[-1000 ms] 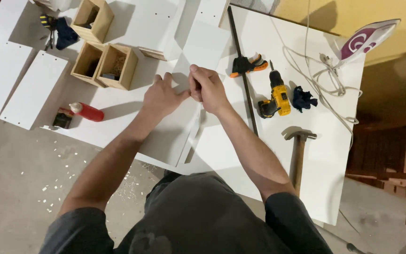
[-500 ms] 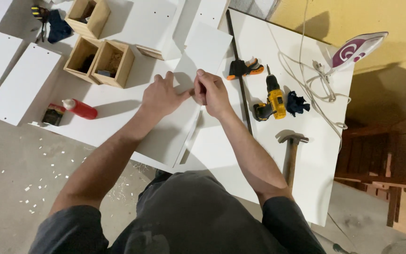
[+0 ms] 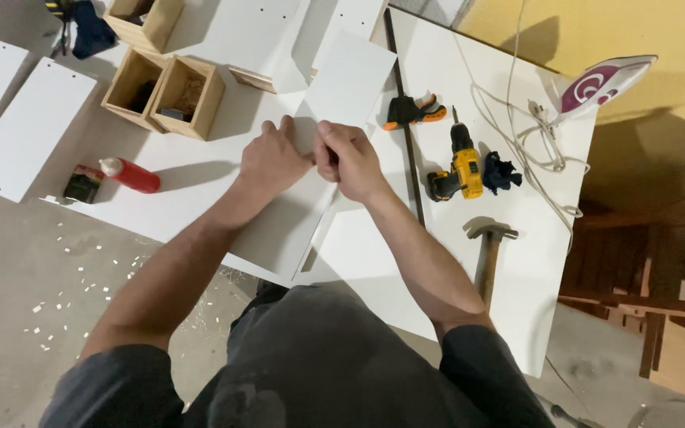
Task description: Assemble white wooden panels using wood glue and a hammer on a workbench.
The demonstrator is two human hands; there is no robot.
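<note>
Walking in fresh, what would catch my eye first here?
Two bare hands, the left hand and right hand, meet at the middle over a white panel on the white table. To their right lie a yellow cordless drill and a hammer; a red glue bottle lies at left.

Dark grey short-sleeved shirt, dark trousers, bare forearms.

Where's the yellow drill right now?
In the head view, the yellow drill lies on the white tabletop, just off the person's right hand, between the orange-and-black clamp and the hammer.
</note>
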